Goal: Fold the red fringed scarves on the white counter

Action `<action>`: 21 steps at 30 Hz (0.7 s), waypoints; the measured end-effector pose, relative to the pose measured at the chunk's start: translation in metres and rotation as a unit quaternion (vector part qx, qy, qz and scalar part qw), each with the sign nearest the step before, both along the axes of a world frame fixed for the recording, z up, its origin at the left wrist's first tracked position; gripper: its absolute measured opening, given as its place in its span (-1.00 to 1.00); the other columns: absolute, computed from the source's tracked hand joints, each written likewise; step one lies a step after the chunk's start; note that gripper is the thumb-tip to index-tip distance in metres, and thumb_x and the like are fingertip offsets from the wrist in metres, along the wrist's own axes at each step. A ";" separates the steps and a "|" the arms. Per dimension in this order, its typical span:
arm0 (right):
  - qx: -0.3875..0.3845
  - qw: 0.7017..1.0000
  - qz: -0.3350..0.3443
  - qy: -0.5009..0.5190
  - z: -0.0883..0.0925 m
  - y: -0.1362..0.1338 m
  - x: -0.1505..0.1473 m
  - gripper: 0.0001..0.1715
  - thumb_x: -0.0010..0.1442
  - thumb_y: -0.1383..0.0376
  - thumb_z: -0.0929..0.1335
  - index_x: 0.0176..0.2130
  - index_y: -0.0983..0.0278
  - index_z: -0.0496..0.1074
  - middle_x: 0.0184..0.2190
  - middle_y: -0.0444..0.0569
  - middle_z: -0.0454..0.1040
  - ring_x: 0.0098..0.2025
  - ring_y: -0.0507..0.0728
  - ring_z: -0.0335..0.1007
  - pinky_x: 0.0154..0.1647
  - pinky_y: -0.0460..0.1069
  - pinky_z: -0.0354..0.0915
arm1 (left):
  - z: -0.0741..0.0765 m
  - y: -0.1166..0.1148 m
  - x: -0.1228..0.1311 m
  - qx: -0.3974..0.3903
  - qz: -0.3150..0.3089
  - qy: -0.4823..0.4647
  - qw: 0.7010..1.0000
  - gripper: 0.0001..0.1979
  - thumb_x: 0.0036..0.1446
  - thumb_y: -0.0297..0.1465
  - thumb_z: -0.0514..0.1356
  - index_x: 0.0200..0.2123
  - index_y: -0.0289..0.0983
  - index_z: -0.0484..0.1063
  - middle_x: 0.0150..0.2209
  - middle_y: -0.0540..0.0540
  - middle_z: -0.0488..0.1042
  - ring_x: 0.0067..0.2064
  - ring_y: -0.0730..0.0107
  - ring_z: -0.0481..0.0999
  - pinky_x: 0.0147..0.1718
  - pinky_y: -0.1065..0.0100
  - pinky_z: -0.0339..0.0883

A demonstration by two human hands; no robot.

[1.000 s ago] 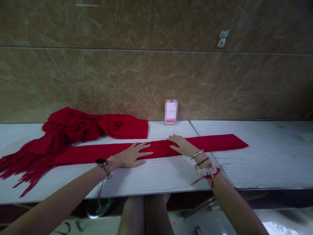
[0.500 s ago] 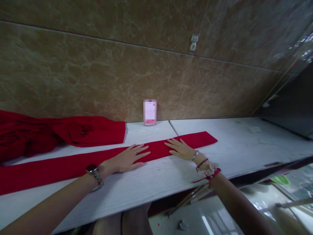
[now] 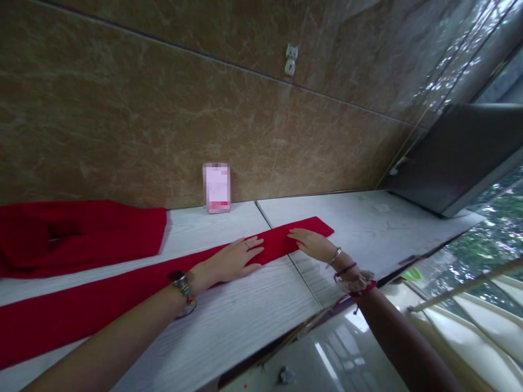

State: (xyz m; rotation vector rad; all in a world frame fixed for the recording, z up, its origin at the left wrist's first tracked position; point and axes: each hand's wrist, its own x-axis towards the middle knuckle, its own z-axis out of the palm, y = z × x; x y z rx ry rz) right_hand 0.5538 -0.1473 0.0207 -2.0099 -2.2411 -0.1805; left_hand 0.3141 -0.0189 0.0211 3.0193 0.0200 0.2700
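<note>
A long folded strip of red cloth lies flat across the white wood-grain table, running from the lower left to a slanted end at the right. My left hand rests on it palm down with the fingers spread; a ring, a watch and a beaded bracelet are on it. Near the strip's right end, my right hand touches the cloth with its fingers stretched out. That wrist carries a bangle, cords and a scrunchie. Behind the strip at the left lies a second red cloth piece, partly bunched.
A phone-like device, pixelated, leans against the brown marbled wall. The white tabletop has a seam between two panels. A dark grey box-shaped object stands at the far right end. A white cat-shaped hook is on the wall.
The view has turned to the right, so the phone and wall hook appear further left. My right hand has slid along the strip toward its right end; my left hand has also shifted rightward.
</note>
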 end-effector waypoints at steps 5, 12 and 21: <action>0.003 1.000 0.008 -0.021 -0.006 -0.007 0.013 -0.42 -0.01 0.53 0.16 0.02 0.31 0.30 0.04 0.03 0.33 0.07 0.09 0.22 0.08 0.05 0.21 | -0.011 -0.004 0.016 -0.009 -0.012 0.016 1.000 -0.50 0.22 -0.14 -0.13 0.15 -0.24 0.10 0.20 -0.12 0.07 0.20 0.31 0.05 0.13 0.25 -0.16; 0.026 0.999 -0.003 -0.042 -0.013 -0.009 0.028 -0.41 -0.01 0.61 0.11 -0.02 0.36 0.35 -0.02 0.05 0.39 0.01 0.09 0.31 0.03 0.01 0.27 | -0.019 0.000 0.015 -0.014 -0.014 -0.019 1.000 -0.57 0.26 -0.24 -0.23 0.12 -0.20 0.15 0.16 -0.07 0.17 0.18 0.36 0.09 0.13 0.23 -0.14; 0.105 0.993 -0.015 -0.056 -0.004 -0.017 0.023 -0.58 0.15 0.50 0.12 -0.14 0.36 0.45 -0.16 0.05 0.49 -0.13 0.13 0.42 -0.10 -0.04 0.35 | -0.020 -0.009 0.016 0.048 -0.008 -0.015 0.999 -0.60 0.20 -0.47 -0.17 0.06 -0.39 0.21 0.11 -0.23 0.25 0.15 0.28 0.17 0.09 0.19 0.00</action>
